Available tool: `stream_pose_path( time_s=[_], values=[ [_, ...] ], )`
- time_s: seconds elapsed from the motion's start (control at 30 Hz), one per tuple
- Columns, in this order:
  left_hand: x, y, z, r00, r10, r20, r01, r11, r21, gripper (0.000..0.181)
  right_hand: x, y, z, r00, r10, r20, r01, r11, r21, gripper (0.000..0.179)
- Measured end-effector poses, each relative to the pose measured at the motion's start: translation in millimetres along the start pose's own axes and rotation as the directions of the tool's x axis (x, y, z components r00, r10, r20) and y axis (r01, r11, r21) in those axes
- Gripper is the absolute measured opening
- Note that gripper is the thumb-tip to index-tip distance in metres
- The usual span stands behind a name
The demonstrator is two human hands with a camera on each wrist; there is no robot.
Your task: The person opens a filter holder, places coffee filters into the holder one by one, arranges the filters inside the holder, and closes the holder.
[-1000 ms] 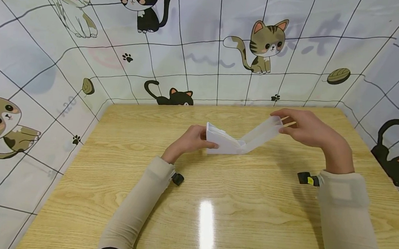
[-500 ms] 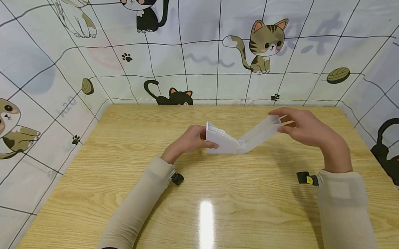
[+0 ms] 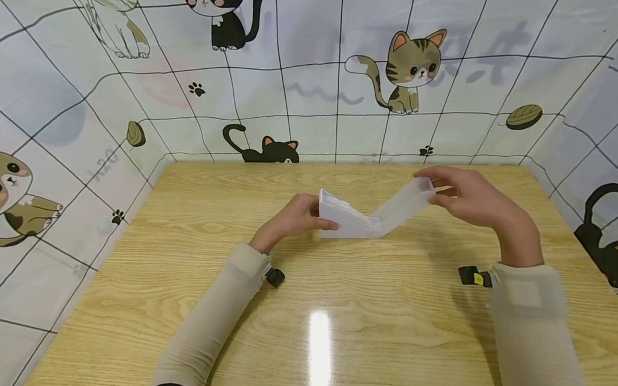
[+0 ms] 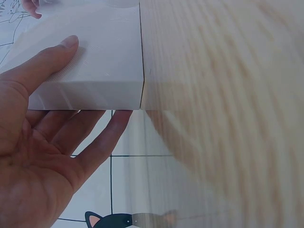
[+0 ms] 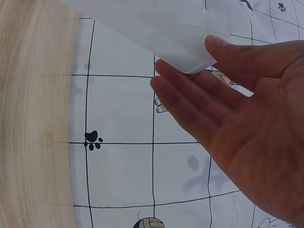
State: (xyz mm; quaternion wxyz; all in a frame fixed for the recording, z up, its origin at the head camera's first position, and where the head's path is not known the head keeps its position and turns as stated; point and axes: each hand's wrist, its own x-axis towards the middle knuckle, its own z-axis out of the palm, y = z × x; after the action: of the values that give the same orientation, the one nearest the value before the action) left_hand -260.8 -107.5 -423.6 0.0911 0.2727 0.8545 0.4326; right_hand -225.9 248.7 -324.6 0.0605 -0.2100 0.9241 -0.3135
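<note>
A white plastic box (image 3: 343,223) stands on the table with its hinged, translucent lid (image 3: 405,206) swung up and out to the right. My left hand (image 3: 299,215) grips the box's left end. In the left wrist view, the thumb lies on the box's broad white side (image 4: 107,52) and the fingers reach round behind it. My right hand (image 3: 470,197) pinches the far end of the lid. Seen from the right wrist, the thumb is on one side of the lid's corner (image 5: 185,52) and the fingertips on the other. A slanted white edge shows inside the box; its contents are hidden.
The light wooden table (image 3: 227,312) spreads round the box and carries a bright reflection in front. Behind and at both sides rise white walls (image 3: 314,110) with a grid and cartoon cats. Small black cameras (image 3: 274,277) sit on the wrists.
My right hand has drifted slightly left and up with the end of the lid, so the lid leans a touch closer to the box. The left hand and the box keep their place.
</note>
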Motion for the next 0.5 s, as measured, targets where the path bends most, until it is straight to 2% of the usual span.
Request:
stream_pose_path(
  time_s=[0.5],
  values=[
    [-0.4,0.6,-0.5,1.000,-0.008,0.005,0.008,1.000,-0.001,0.037,0.4,-1.0,0.4,1.000,-0.018,-0.005,0.018,1.000,0.025,0.048]
  ],
)
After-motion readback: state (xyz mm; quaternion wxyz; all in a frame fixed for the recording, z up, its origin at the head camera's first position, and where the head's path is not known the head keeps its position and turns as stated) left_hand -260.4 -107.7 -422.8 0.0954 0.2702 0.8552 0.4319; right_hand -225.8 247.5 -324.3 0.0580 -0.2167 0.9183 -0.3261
